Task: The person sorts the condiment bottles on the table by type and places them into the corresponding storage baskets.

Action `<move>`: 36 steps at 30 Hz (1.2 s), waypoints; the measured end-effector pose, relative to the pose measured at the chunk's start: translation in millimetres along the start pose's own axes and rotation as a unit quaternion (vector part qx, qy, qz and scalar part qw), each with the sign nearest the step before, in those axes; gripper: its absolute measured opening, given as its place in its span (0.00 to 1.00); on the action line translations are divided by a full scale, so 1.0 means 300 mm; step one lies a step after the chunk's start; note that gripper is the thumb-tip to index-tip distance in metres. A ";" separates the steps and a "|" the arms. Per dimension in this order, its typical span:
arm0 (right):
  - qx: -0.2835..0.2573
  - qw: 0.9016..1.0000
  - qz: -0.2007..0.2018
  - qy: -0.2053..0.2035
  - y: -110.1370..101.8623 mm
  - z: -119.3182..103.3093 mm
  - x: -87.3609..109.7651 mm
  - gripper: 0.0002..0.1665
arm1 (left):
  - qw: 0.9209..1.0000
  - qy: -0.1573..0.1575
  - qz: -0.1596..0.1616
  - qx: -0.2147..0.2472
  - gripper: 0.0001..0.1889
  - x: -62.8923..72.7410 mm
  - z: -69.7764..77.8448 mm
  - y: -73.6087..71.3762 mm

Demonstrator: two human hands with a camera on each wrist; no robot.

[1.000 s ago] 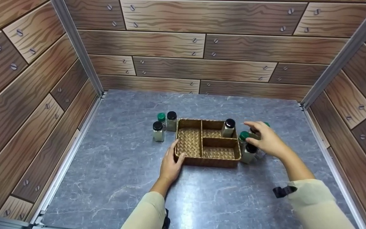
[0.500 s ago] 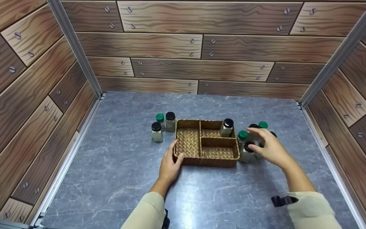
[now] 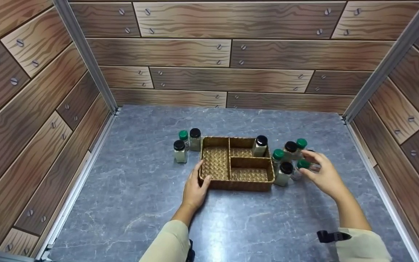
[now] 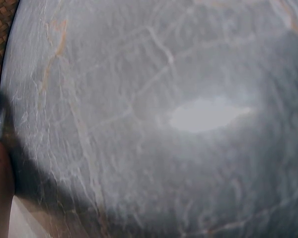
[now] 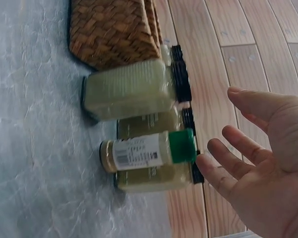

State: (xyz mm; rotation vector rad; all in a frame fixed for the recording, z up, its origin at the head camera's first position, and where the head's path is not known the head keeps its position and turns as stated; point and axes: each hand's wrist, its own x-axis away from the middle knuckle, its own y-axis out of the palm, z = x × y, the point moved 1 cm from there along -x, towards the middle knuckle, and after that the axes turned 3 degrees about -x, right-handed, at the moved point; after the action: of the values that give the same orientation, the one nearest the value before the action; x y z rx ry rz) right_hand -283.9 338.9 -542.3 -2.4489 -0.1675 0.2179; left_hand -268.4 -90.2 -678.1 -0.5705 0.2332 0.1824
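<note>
A brown woven basket (image 3: 242, 186) with three compartments sits on the grey marbled table. My left hand (image 3: 194, 191) rests against its near left corner, fingers along the left wall and thumb at the front rim. A black-capped spice jar (image 3: 260, 147) stands in the back right compartment. Right of the basket, my right hand (image 3: 325, 177) hovers around a green-capped spice jar (image 3: 303, 165), thumb and fingers spread apart. In the right wrist view, that jar's green cap (image 5: 182, 146) is close to the fingertips, and the palm holds nothing. Only a sliver of the left hand (image 4: 0, 188) shows in its wrist view.
Several other jars crowd the basket's right side, among them a near black-capped jar (image 3: 284, 174) and a green-capped one (image 3: 277, 157). Left of the basket stand three more, including a short black-capped jar (image 3: 180, 153). Wood-patterned walls (image 3: 187, 51) enclose the table.
My right hand has moved to the right and slightly nearer, from over the jars beside the basket to the outer green-capped jar. The left hand stays at the basket.
</note>
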 end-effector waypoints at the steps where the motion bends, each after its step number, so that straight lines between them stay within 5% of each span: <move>1: 0.002 1.000 0.003 0.003 -0.002 0.006 0.002 0.38 | 1.000 0.001 0.001 0.000 0.33 0.001 0.000 -0.001; 21: 0.041 0.997 0.038 0.053 0.061 0.144 -0.014 0.38 | 1.000 -0.002 -0.001 -0.002 0.34 0.002 0.002 -0.003; 36: 0.045 0.980 0.183 0.058 0.141 0.162 -0.032 0.27 | 1.000 0.007 0.005 0.005 0.33 0.000 0.002 0.001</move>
State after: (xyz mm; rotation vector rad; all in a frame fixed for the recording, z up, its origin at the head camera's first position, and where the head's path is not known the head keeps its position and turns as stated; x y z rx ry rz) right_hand -300.1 334.5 -605.2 -2.3773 0.3391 0.2341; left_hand -268.5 -89.7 -677.8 -0.5612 0.2502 0.1871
